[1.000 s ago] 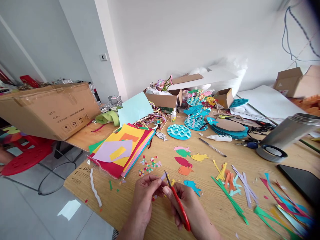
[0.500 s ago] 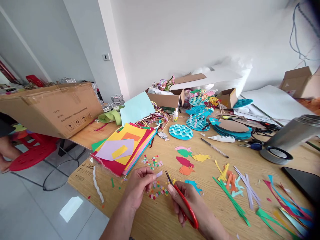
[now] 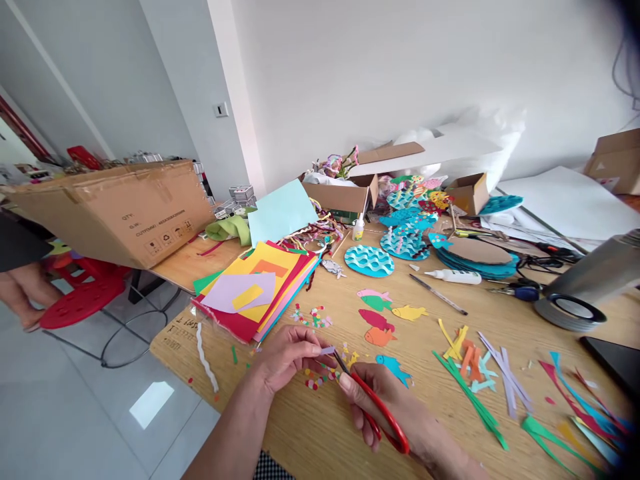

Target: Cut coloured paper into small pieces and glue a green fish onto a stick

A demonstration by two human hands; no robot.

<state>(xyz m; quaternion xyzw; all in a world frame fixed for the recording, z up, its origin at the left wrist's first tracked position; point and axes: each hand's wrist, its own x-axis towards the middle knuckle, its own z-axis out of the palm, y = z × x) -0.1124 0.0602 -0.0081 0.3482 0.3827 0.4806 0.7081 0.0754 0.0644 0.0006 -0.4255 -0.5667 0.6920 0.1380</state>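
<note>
Between the thumb and fingers of my left hand (image 3: 290,357) is a small strip of purple paper (image 3: 328,350). My right hand (image 3: 375,403) grips red-handled scissors (image 3: 383,413), whose blade tips are at the strip's free end. Whether the blades touch the paper I cannot tell. Below and behind my fingers lie small colored paper dots (image 3: 315,383), partly hidden. Just beyond are cut paper fish, among them an orange fish (image 3: 380,336), a yellow fish (image 3: 410,312) and a blue fish (image 3: 394,369).
A stack of colored paper (image 3: 255,293) lies left. Paper strips (image 3: 475,393), a pen (image 3: 440,295), a glue bottle (image 3: 455,276) and a metal flask (image 3: 590,273) are to the right. A wavy blue disc (image 3: 369,261) lies behind the fish. A person's legs (image 3: 25,293) show beside a red stool (image 3: 83,300).
The scissors have come up to the end of the purple strip, where a gap showed before. The whole view has shifted slightly, with the surroundings now further right.
</note>
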